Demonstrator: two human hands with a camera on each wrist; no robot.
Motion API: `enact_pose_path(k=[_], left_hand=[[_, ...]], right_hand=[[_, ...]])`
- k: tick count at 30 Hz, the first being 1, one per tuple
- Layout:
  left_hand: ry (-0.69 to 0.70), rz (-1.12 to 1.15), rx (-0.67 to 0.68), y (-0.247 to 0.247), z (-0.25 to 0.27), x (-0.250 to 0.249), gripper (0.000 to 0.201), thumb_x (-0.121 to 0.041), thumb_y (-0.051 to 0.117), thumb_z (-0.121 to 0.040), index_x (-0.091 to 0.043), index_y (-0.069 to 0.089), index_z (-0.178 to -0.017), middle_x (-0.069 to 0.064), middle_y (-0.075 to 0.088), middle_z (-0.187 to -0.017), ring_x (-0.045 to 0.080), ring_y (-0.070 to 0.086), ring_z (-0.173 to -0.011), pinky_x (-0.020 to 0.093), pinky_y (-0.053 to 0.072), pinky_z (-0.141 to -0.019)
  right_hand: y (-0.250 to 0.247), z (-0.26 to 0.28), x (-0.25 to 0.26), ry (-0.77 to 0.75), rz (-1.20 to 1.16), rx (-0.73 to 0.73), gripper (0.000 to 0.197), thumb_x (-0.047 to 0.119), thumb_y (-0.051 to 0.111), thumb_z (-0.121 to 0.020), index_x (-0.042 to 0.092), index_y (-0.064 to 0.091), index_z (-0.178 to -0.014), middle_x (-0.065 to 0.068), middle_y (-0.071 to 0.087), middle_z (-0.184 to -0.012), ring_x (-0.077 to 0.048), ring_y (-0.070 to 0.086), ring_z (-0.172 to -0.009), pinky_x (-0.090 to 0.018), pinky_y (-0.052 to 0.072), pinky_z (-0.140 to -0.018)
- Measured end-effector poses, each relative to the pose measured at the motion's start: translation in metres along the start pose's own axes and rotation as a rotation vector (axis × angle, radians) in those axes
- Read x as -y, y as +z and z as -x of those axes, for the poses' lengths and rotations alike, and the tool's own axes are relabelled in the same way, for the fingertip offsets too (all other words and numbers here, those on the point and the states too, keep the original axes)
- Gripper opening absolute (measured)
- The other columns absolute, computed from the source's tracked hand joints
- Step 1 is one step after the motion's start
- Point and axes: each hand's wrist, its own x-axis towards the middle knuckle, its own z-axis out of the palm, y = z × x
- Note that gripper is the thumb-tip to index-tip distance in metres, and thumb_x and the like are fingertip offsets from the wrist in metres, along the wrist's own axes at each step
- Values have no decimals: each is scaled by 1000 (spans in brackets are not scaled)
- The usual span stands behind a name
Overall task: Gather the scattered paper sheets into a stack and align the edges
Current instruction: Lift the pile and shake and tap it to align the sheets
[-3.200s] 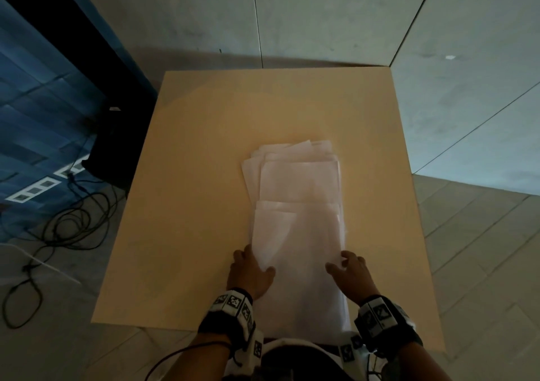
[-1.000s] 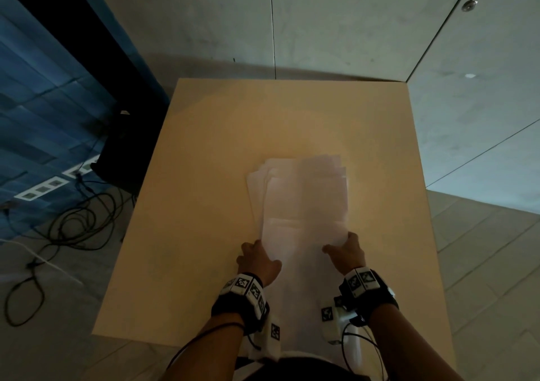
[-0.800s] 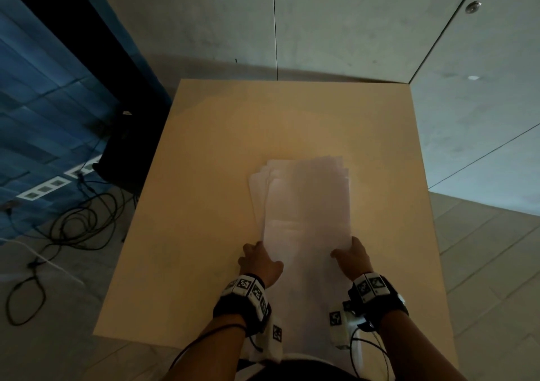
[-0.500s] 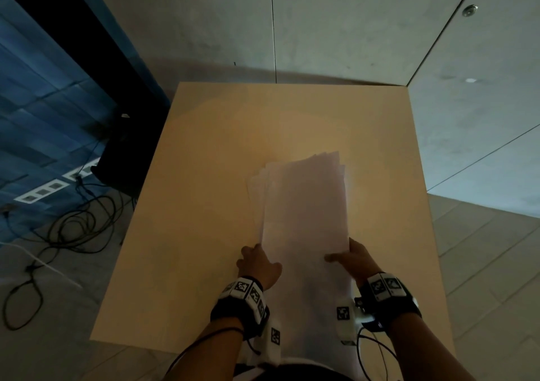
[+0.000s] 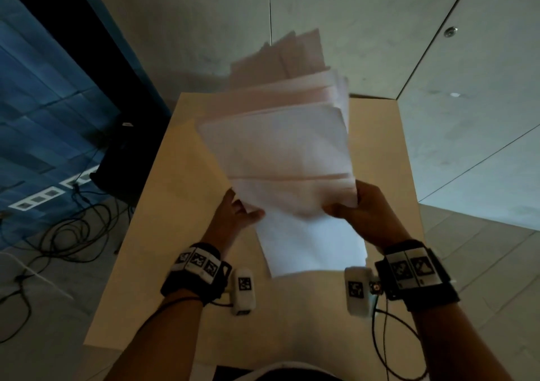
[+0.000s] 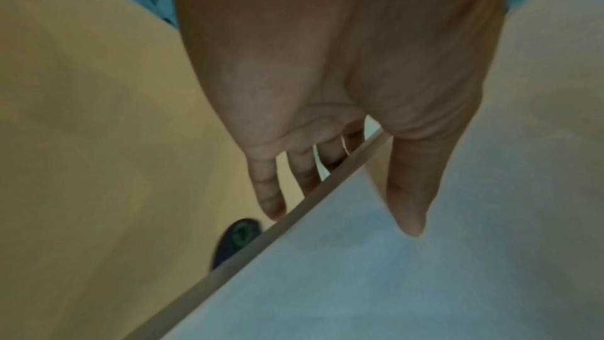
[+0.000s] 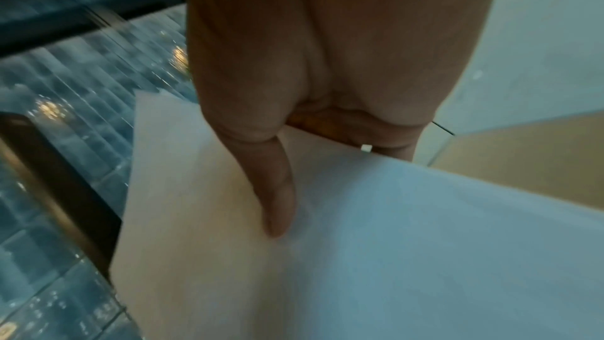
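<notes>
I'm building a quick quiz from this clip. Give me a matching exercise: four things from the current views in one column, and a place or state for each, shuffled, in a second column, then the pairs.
Things:
1. paper stack
2. left hand
3. right hand
4. cables

States or places:
A. lying on the floor left of the table
B. holds the stack's left edge
C. raised off the table, sheets fanned unevenly
D. holds the stack's right edge

Pairs: 1-C, 2-B, 3-D, 4-A
</notes>
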Motion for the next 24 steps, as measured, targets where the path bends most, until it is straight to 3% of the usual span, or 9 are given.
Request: enact_pose_path(k=[3, 6, 9, 11, 15, 18, 21, 23, 24], left_hand=[[148, -73, -11, -1, 0, -36, 81, -30, 87, -62, -28, 48, -133, -2, 60, -133, 22, 56, -122, 52, 44, -104], [260, -100, 14, 0, -1, -62, 84, -16, 85, -69, -34, 42, -138, -8, 57, -135, 15, 55, -124, 43, 46, -101], [318, -70, 13, 5, 2, -80, 80, -3, 81, -72, -26, 43, -139, -4, 61, -131, 13, 58, -121, 34, 49, -98], [361, -67, 1, 10, 5, -86, 74, -1, 79, -73, -20, 46, -136, 0, 63, -128, 15, 59, -119, 35, 49, -100], [399, -83, 3, 14, 4, -89, 63, -5, 79, -74, -11, 52, -131, 4, 66, -123, 17, 63, -114, 39, 50, -101], [426, -98, 13, 16, 7, -92, 46, -5, 77, -76, -13, 62, -119, -1, 72, -111, 14, 67, -106, 32, 52, -95], [418, -128, -12, 14, 2, -89, 28, -14, 80, -75, -18, 68, -100, -6, 74, -96, 13, 70, -93, 24, 54, -85], [384, -152, -40, 14, -1, -88, 36, -35, 83, -70, -9, 69, -91, 2, 69, -88, 15, 65, -80, 23, 54, -77], [358, -166, -62, 14, -3, -87, 40, -36, 82, -71, -4, 71, -91, 4, 68, -88, 13, 65, -76, 20, 54, -74]], right_hand=[[-18, -1, 26, -96, -14, -13, 33, 4, 77, -75, 32, 74, -93, 3, 77, -98, -16, 72, -96, -39, 56, -88], [-33, 1, 51, -178, 45, -21, 32, 9, 76, -78, 39, 72, -88, 16, 75, -91, -10, 72, -91, -31, 55, -85], [-45, 4, 75, -264, 115, -1, 33, 12, 74, -80, 43, 68, -88, 19, 73, -87, -7, 70, -89, -24, 56, -81], [-49, 4, 86, -297, 169, -2, 30, 13, 73, -81, 40, 68, -91, 22, 73, -86, -4, 70, -88, -21, 56, -81], [-53, 4, 95, -320, 246, -26, 27, 16, 72, -82, 27, 69, -107, 5, 73, -100, -8, 69, -96, -28, 54, -88], [-55, 6, 98, -345, 268, -25, 30, 16, 72, -83, 34, 66, -106, 13, 70, -98, 6, 65, -90, -11, 50, -80], [-56, 5, 101, -368, 310, -28, 21, 11, 71, -83, 16, 71, -103, -4, 73, -97, -9, 66, -89, -23, 50, -79], [-57, 4, 101, -387, 308, -42, 20, 9, 71, -83, 4, 69, -102, -16, 73, -98, -20, 65, -90, -35, 49, -80], [-57, 3, 99, -396, 305, -52, 20, 9, 71, -83, 2, 69, -101, -19, 72, -97, -23, 65, -89, -37, 48, -79]])
